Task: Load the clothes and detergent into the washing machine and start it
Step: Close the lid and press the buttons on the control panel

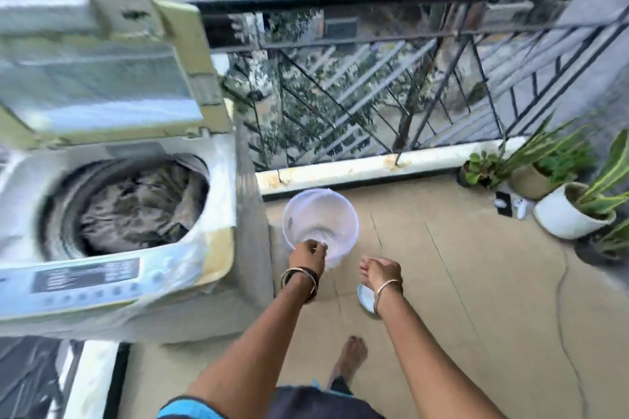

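The top-loading washing machine (112,248) stands at the left with its lid (102,61) raised. Dark patterned clothes (143,204) fill its drum. On the floor to its right stands a translucent white plastic tub (318,214), open at the top. My left hand (308,255) grips the near rim of the tub. To the right of it, my right hand (379,272) hangs with fingers curled down, holding a pale round lid-like piece (366,299) that shows under the wrist. The view is blurred by motion.
The machine's control panel (85,277) faces me at the front. A black metal railing (408,78) on a low white kerb closes off the balcony. Potted plants (575,211) stand at the right. Beige floor tiles (476,282) lie between. My bare foot (352,357) is below.
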Available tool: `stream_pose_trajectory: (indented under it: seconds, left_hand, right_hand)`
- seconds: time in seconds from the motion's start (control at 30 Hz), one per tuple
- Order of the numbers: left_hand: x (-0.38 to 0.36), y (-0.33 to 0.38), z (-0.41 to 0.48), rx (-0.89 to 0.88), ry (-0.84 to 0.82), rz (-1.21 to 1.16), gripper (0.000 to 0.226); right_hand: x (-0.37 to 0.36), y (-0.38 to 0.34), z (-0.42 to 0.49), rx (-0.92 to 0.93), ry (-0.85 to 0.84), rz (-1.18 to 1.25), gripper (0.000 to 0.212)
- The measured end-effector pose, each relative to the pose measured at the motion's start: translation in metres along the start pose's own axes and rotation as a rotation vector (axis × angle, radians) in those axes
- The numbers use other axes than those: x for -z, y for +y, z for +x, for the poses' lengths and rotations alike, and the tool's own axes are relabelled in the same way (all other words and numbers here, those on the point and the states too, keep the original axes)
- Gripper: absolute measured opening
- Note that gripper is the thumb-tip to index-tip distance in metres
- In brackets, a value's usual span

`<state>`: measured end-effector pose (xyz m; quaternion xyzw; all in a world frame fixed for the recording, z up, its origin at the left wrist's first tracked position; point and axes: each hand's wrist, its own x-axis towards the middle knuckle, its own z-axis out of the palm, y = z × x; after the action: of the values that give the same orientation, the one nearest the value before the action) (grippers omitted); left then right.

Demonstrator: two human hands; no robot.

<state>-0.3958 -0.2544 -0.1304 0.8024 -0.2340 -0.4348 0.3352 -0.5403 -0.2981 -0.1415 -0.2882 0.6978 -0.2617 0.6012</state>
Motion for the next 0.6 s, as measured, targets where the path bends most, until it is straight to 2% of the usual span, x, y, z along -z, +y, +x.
stream_pose_trajectory:
  seconds: [0.23,0.33,0.4,0.53,0.6]
  left_hand:
    - [0.113,-0.016,-0.046,-0.218,0.117,-0.092,0.026]
    - [0.164,-0.034,-0.061,-0.226,0.193,-0.168,0.031]
    - [0.196,-0.040,-0.067,-0.217,0.267,-0.235,0.041]
    - [0.258,-0.051,-0.067,-0.242,0.364,-0.268,0.028]
    - [0.288,-0.052,-0.067,-0.264,0.442,-0.290,0.033]
  right_hand:
    - [-0.071,0.029,-0.037,0.257,-0.009,-0.026,0.021]
    - [-0.103,0.020,-0.119,0.321,-0.040,-0.072,0.016]
    - [-0.123,0.016,-0.154,0.355,-0.067,-0.086,0.021]
    - [-0.162,0.006,-0.194,0.477,-0.146,-0.170,0.016]
    - [-0.184,-0.002,-0.208,0.524,-0.169,-0.183,0.017]
